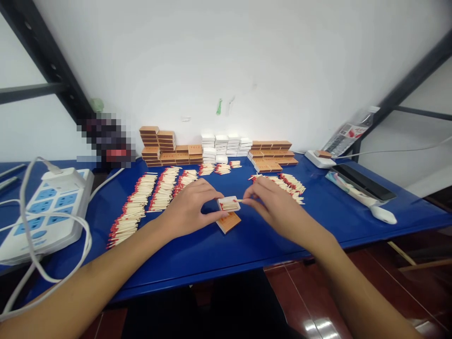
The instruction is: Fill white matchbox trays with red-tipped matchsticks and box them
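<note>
Pinched between the thumb and fingers of my left hand is a small white matchbox tray with some matches lying in it. My right hand grips a matchstick by its end, its other end reaching over the tray's right side. Just below the tray, an orange-brown matchbox sleeve lies on the blue table. Rows of red-tipped matches spread out to the left. Another pile of matches sits behind my right hand, partly covered by it.
Along the wall stand stacked brown matchbox sleeves, white trays and more brown sleeves. A power strip with looping white cables is at left. A phone, a white-handled object and a plastic bottle are at right.
</note>
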### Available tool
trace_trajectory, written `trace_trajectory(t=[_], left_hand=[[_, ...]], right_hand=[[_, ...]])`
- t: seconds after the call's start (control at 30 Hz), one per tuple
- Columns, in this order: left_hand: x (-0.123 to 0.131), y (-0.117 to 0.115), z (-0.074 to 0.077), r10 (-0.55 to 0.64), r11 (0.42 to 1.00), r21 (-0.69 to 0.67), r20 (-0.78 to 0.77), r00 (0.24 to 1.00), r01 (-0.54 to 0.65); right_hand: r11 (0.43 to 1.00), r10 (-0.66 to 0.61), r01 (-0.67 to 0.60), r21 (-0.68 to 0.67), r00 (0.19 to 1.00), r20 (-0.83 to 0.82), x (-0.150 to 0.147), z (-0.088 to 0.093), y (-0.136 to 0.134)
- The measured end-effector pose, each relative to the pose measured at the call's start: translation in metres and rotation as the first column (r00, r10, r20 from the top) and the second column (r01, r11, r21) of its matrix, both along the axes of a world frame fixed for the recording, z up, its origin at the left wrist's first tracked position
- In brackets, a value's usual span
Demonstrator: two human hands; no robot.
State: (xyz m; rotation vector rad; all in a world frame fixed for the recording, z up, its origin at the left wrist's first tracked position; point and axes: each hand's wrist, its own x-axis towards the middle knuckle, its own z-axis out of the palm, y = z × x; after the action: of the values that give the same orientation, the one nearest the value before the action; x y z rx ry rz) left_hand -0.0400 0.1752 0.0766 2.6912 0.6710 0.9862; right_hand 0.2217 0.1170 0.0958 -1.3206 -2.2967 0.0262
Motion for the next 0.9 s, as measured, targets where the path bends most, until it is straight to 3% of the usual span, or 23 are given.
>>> trace_trajectory(t=[0.1,0.2,0.4,0.47,0.57,0.73,0.9], left_hand=[[0.000,0.001,-0.001,-0.018,1.000,0.025,0.017,1.000,0.017],[0.000,0.001,-0.002,-0.018,0.999,0.027,0.018,1.000,0.017],[0.001,-0.001,0.000,-0.019,0.999,0.030,0.015,1.000,0.019],[0.000,-0.002,0.000,-0.020,0.999,0.025,0.002,1.000,0.020],[-0.001,-0.001,-0.001,-0.018,1.000,0.014,-0.003,1.000,0.018],[0.000,0.000,-0.002,-0.007,1.000,0.018,-0.004,1.000,0.007],[0.000,0.000,-0.001,0.002,1.000,0.011,-0.013,1.000,-0.002]], right_hand=[[0.998,0.042,-0.044,0.042,0.997,0.060,-0.029,0.001,0.002],[0.998,0.052,-0.055,0.037,0.997,0.062,-0.032,0.002,0.004],[0.995,-0.095,0.095,0.008,0.995,-0.030,0.036,0.000,0.006],[0.985,-0.172,0.172,-0.004,0.985,-0.011,0.064,-0.007,0.008],[0.985,-0.170,0.170,-0.041,0.985,0.005,0.094,-0.020,0.011],[0.983,-0.122,0.117,-0.139,0.992,-0.028,0.104,-0.036,0.014],[0.987,-0.114,0.109,-0.117,0.993,-0.037,0.099,-0.036,0.015]])
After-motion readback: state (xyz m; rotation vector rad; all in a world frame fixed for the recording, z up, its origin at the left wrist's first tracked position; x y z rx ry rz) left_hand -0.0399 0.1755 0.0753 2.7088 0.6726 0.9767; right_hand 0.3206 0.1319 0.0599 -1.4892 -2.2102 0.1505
